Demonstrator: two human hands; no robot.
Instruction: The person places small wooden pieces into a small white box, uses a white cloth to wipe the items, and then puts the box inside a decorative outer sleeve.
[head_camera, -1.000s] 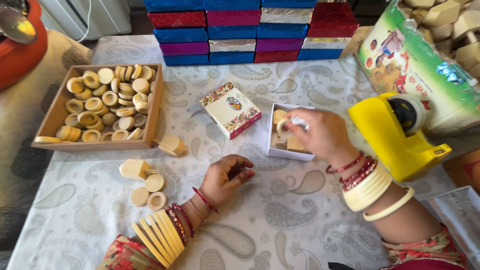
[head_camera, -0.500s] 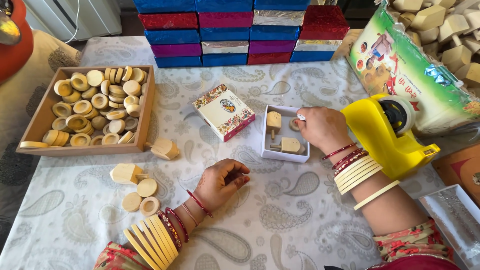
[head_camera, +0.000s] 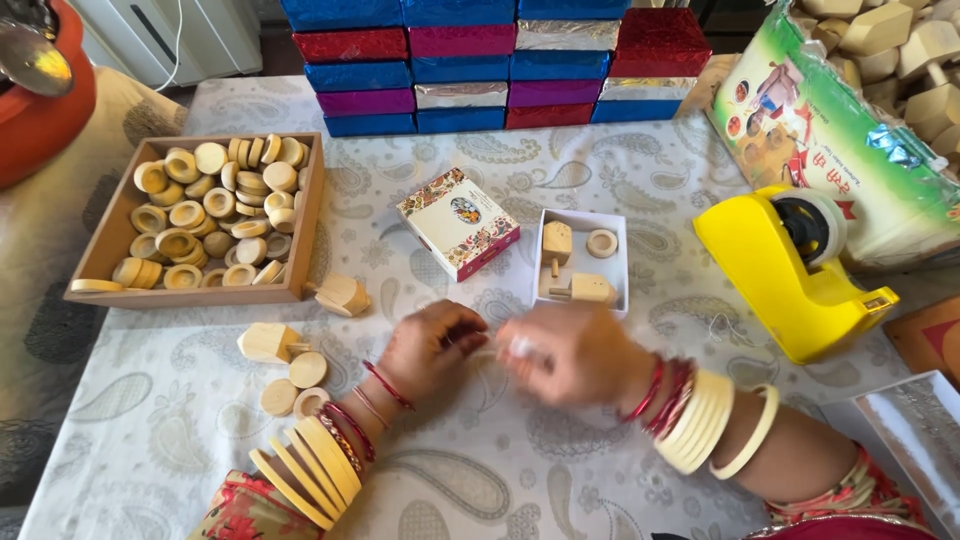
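Paisley-printed cloth covers the counter (head_camera: 560, 480), and over its near middle the two hands meet. The left hand (head_camera: 432, 345) is curled, fingertips drawn together toward the right hand (head_camera: 565, 352), which is blurred and loosely clenched; something small and pale shows at the point where the fingers come together, but what it is, and whether either hand truly grips it, I cannot tell. Both wrists carry red and cream bangles.

Just beyond the right hand lies a small open white box (head_camera: 580, 262) holding two wooden spinning tops and a wooden ring. Beside it, to the left, rests its patterned lid (head_camera: 458, 222), tilted on the cloth. Near the left hand lie a loose wooden top (head_camera: 268, 341) and three wooden discs (head_camera: 299, 382), with another top (head_camera: 342, 295) just at the corner of a wooden tray (head_camera: 305, 215) heaped with rings and discs.

To the right stands a yellow tape dispenser (head_camera: 780, 275), and behind it a printed plastic bag (head_camera: 830, 150) full of wooden tops. Along the far edge sits a stack of foil-wrapped boxes (head_camera: 500, 65) in blue, red, purple and silver. An orange pot (head_camera: 45, 110) shows at the far left.
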